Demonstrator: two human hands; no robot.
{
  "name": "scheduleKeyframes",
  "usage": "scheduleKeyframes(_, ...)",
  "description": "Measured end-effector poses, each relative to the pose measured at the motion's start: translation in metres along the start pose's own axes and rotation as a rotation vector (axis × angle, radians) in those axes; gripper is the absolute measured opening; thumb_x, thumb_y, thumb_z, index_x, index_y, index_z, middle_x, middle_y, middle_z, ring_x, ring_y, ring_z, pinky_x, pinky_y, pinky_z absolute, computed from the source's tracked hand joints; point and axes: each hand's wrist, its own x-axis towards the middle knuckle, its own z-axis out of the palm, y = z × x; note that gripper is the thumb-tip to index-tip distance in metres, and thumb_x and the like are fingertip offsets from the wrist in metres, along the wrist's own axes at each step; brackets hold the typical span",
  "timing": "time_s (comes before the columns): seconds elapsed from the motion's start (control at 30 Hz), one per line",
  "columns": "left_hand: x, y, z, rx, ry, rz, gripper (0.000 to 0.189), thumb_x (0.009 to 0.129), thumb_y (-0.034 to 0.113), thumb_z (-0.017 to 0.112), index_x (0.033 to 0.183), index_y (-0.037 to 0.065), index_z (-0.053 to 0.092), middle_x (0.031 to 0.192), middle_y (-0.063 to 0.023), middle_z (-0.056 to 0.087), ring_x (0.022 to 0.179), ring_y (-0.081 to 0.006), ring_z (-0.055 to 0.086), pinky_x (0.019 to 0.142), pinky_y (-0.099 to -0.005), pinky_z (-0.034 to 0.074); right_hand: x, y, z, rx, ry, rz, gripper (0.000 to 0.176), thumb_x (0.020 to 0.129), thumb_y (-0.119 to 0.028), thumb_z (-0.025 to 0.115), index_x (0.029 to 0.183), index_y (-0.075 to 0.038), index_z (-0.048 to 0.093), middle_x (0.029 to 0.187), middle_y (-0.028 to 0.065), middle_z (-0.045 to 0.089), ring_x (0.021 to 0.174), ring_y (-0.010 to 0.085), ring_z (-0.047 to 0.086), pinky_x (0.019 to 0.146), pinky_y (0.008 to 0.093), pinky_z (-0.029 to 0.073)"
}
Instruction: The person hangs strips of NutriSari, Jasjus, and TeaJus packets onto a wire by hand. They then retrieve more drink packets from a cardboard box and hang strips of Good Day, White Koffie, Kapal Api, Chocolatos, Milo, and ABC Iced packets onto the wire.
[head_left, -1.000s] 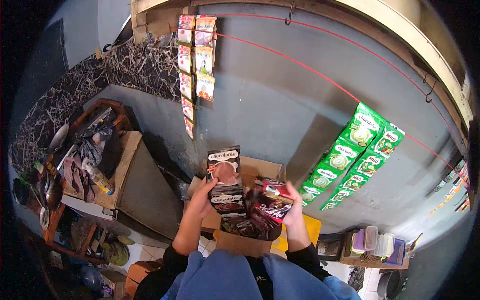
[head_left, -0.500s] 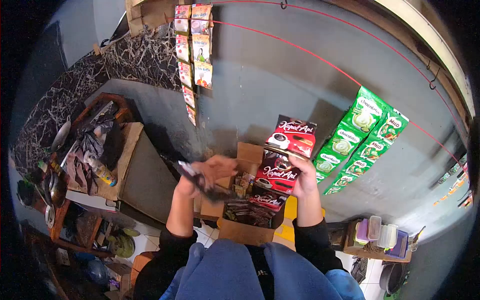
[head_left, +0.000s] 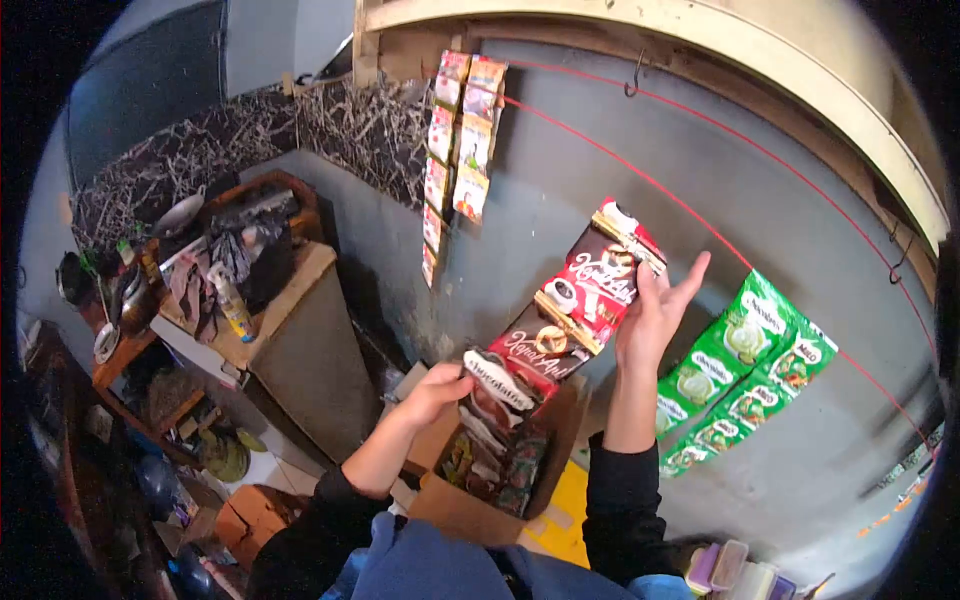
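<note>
My right hand [head_left: 645, 325] grips the upper part of a strip of red and black Kapal Api coffee sachets [head_left: 600, 285], with some fingers stretched out past it. The strip slants down to the left in front of the grey wall. At its lower end my left hand [head_left: 435, 395] pinches brown Chocolatos sachets [head_left: 498, 380], which overlap the lowest coffee sachet. Below both hands stands an open cardboard box [head_left: 455, 505] with several more sachets inside. To the right of my right hand, green Chocolatos and Milo sachet strips [head_left: 745, 350] hang from a red string [head_left: 640, 165].
Another group of sachet strips [head_left: 472, 130] hangs farther left on the string. Black hooks [head_left: 632, 75] are fixed under a wooden shelf [head_left: 700, 40]. At left, a cabinet [head_left: 300, 330] carries a bottle [head_left: 230, 305] and dark plastic bags. Plastic containers [head_left: 730, 565] stand at lower right.
My right hand has risen with the coffee strip, which now stretches out at a slant. My left hand has come in from the left with the brown sachets to the strip's lower end. The view has shifted.
</note>
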Motion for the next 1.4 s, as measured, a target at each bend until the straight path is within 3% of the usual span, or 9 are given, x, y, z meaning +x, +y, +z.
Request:
scheduleKeyframes(0.37, 0.092, 0.176, -0.131, -0.165, 0.037, 0.444, 0.030, 0.073, 0.025, 0.056, 0.085, -0.002, 0.051, 0.080, -0.0113, 0.058, 0.070, -0.0194, 0.058, 0.061, -0.0288, 0.048, 0.113, 0.036, 0.077, -0.910, -0.306, -0.312, 0.026, 0.079, -0.021, 0.054, 0.098, -0.003, 0.056, 0.087, 0.0113, 0.060, 0.091, 0.0157, 0.053, 0.086, 0.0303, 0.038)
scheduleKeyframes(0.47, 0.165, 0.187, -0.261, -0.579, -0.340, 0.462, 0.037, 0.082, 0.035, 0.047, 0.053, 0.011, 0.046, 0.093, -0.0120, 0.055, 0.101, -0.0250, 0.048, 0.094, -0.0422, 0.033, 0.140, 0.068, 0.087, -1.125, -0.336, -0.457, 0.029, 0.080, -0.030, 0.050, 0.092, -0.005, 0.059, 0.086, 0.0120, 0.061, 0.086, 0.0227, 0.056, 0.086, 0.0331, 0.037)
scheduleKeyframes(0.53, 0.170, 0.214, -0.234, -0.348, 0.200, 0.487, 0.028, 0.080, 0.021, 0.046, 0.097, -0.001, 0.050, 0.087, -0.0132, 0.056, 0.077, -0.0242, 0.055, 0.073, -0.0347, 0.043, 0.151, 0.083, 0.095, -1.184, -0.346, -0.480, 0.035, 0.080, -0.037, 0.047, 0.090, -0.005, 0.060, 0.090, 0.0110, 0.061, 0.087, 0.0291, 0.055, 0.091, 0.0401, 0.032)
scheduleKeyframes(0.8, 0.214, 0.273, -0.181, 0.018, -0.097, 0.414, 0.018, 0.085, 0.024, 0.044, 0.089, 0.008, 0.053, 0.071, 0.0035, 0.053, 0.058, -0.0061, 0.048, 0.050, -0.0194, 0.039, 0.192, 0.119, 0.128, -2.105, 0.178, -0.325, 0.057, 0.082, -0.054, 0.030, 0.079, -0.007, 0.064, 0.074, 0.0179, 0.061, 0.077, 0.0325, 0.058, 0.074, 0.0367, 0.042)
scheduleKeyframes(0.9, 0.236, 0.273, -0.175, 0.037, -0.051, 0.437, 0.018, 0.085, 0.024, 0.045, 0.083, 0.009, 0.054, 0.071, 0.0050, 0.053, 0.059, -0.0055, 0.047, 0.054, -0.0211, 0.038, 0.158, 0.106, 0.164, -2.054, 0.264, -0.523, 0.063, 0.081, -0.057, 0.028, 0.079, -0.007, 0.064, 0.073, 0.0184, 0.061, 0.074, 0.0332, 0.059, 0.071, 0.0375, 0.043)
scheduleKeyframes(1.0, 0.264, 0.265, -0.190, -0.213, -0.502, 0.349, 0.028, 0.085, 0.021, 0.044, 0.100, -0.001, 0.052, 0.093, -0.0063, 0.058, 0.084, -0.0155, 0.054, 0.076, -0.0279, 0.042, 0.136, 0.109, 0.173, -1.660, 0.005, -0.031, 0.074, 0.079, -0.062, 0.026, 0.076, 0.003, 0.062, 0.068, 0.0175, 0.061, 0.061, 0.0237, 0.059, 0.066, 0.0349, 0.043)
scheduleKeyframes(1.07, 0.240, 0.263, -0.153, 0.064, -0.268, 0.400, 0.025, 0.086, 0.027, 0.042, 0.072, 0.007, 0.047, 0.065, -0.0021, 0.047, 0.056, -0.0126, 0.047, 0.053, -0.0253, 0.042, 0.118, 0.114, 0.189, -1.168, -0.172, 0.217, 0.078, 0.075, -0.065, 0.029, 0.074, 0.006, 0.060, 0.067, 0.0224, 0.059, 0.062, 0.0275, 0.060, 0.063, 0.0339, 0.045)
scheduleKeyframes(1.23, 0.248, 0.223, -0.149, 0.046, -0.368, 0.236, 0.031, 0.086, 0.028, 0.041, 0.072, 0.002, 0.049, 0.068, -0.0077, 0.051, 0.063, -0.0173, 0.052, 0.059, -0.0280, 0.044, 0.164, 0.143, 0.154, -1.155, -0.016, -0.251, 0.024, 0.074, -0.015, 0.062, 0.087, 0.003, 0.054, 0.069, 0.0045, 0.060, 0.055, 0.0065, 0.053, 0.043, 0.0177, 0.038)
scheduleKeyframes(1.4, 0.241, 0.169, -0.133, -0.129, -0.434, 0.057, 0.028, 0.088, 0.023, 0.038, 0.089, -0.003, 0.049, 0.080, -0.0120, 0.057, 0.071, -0.0223, 0.057, 0.065, -0.0296, 0.047, 0.152, 0.146, 0.136, -1.281, 0.196, -0.395, 0.033, 0.071, -0.017, 0.066, 0.091, 0.002, 0.048, 0.066, 0.0099, 0.061, 0.056, 0.0134, 0.056, 0.050, 0.0262, 0.043)
